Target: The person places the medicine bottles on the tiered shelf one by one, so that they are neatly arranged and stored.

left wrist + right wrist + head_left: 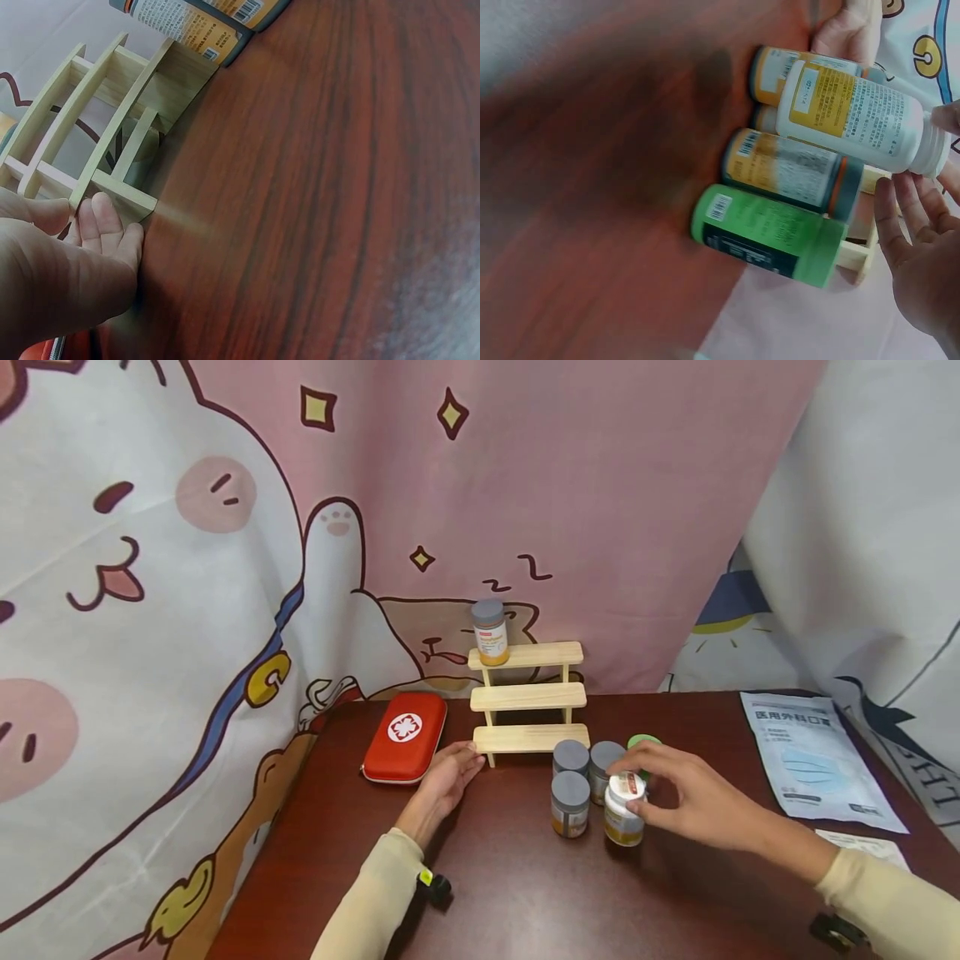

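My right hand (693,797) pinches a white bottle (625,818) by its cap, thumb on one side and fingers on the other. In the right wrist view the white bottle (855,112) shows a yellow and white label. Beside it stand several grey-lidded jars (570,806) and a green-lidded jar (765,232), partly behind my right hand in the head view. My left hand (450,781) is at the lower left end of a three-step wooden rack (528,697). The left wrist view has the end of the rack's lowest board (112,161) between thumb and fingers.
One grey-lidded jar (491,635) stands on the left of the rack's top step. A red zipped case (405,739) lies left of the rack. At the right lie a mask packet (821,760) and a white paper (862,847). A printed curtain (600,510) hangs behind the table.
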The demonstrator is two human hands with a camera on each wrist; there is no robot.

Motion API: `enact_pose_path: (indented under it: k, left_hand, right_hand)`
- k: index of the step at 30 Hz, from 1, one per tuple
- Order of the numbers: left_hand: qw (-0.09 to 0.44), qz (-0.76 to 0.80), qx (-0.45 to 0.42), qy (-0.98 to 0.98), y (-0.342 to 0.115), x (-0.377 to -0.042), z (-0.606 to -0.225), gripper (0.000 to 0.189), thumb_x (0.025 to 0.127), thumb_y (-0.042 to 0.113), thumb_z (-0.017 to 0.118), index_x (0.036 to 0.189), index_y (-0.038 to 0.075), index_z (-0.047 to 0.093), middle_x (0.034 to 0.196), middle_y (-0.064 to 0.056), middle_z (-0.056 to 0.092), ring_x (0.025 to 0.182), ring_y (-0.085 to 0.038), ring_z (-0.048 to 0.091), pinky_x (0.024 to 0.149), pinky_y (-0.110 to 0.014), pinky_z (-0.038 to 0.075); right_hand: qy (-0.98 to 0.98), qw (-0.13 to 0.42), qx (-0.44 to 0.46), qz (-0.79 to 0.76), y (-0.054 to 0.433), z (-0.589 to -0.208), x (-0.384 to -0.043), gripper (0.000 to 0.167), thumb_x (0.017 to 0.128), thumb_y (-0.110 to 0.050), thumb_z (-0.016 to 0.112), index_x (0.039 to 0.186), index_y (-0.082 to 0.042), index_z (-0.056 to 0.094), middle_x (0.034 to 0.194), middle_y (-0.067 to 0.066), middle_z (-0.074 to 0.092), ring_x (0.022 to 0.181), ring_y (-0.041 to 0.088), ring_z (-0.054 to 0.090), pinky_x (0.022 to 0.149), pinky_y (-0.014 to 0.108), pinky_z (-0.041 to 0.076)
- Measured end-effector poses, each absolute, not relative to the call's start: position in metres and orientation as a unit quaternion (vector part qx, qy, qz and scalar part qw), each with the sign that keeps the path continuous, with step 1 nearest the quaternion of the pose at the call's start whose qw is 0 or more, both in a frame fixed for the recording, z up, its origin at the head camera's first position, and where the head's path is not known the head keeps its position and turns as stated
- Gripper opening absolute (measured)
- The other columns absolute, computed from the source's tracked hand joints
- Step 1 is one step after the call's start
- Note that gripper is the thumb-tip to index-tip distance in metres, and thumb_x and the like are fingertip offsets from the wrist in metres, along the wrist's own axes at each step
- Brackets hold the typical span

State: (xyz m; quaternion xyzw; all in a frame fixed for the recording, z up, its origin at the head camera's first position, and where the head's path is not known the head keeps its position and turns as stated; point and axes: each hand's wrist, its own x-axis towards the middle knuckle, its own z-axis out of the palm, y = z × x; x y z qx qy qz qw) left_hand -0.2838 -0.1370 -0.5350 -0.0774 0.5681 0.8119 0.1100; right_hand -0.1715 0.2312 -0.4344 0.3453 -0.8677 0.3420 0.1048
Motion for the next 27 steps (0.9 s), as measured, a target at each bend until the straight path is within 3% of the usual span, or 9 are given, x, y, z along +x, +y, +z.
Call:
enact_pose_path:
  k: [9,15,23,27]
  left_hand:
    - [0.114,0.811,-0.071,0.569,-0.135,-0.286,-0.531,0.006,0.105,0.003,0.058,0.106,0.007,0.062,0.089,0.004,0.068,0.085,-0.012,0.068,0.108,-0.037,0.058]
    - [0.115,0.811,-0.075,0.568,-0.134,-0.287,-0.530,0.007,0.105,0.003,0.057,0.104,0.008,0.063,0.088,0.005,0.068,0.084,-0.012,0.068,0.108,-0.037,0.058]
    - [0.110,0.811,-0.076,0.569,-0.137,-0.283,-0.535,0.006,0.106,0.004,0.057,0.108,0.005,0.062,0.090,0.004,0.067,0.085,-0.013,0.068,0.106,-0.036,0.059]
    - [0.110,0.813,-0.074,0.567,-0.138,-0.283,-0.536,0.006,0.106,0.004,0.057,0.108,0.004,0.063,0.090,0.003,0.067,0.086,-0.013,0.068,0.106,-0.036,0.058]
  right_hand:
    - [-0.858,0.070,0.342,0.376,0.227,-0.410,-0.188,0.050,0.087,-0.002,0.080,0.126,-0.033,0.070,0.124,-0.013,0.064,0.097,0.005,0.064,0.063,0.024,0.058]
    - [-0.849,0.089,0.352,0.385,0.226,-0.392,-0.204,0.053,0.089,-0.001,0.077,0.127,-0.036,0.069,0.124,-0.013,0.066,0.102,0.005,0.066,0.075,0.030,0.063]
    - [-0.839,0.151,0.351,0.388,0.219,-0.373,-0.230,0.048,0.091,-0.002,0.075,0.128,-0.032,0.071,0.124,-0.012,0.066,0.107,0.005,0.063,0.082,0.020,0.054]
    - [-0.825,0.166,0.338,0.422,0.212,-0.368,-0.243,0.048,0.091,0.002,0.072,0.127,-0.029,0.073,0.122,-0.008,0.066,0.102,0.008,0.064,0.080,0.017,0.058]
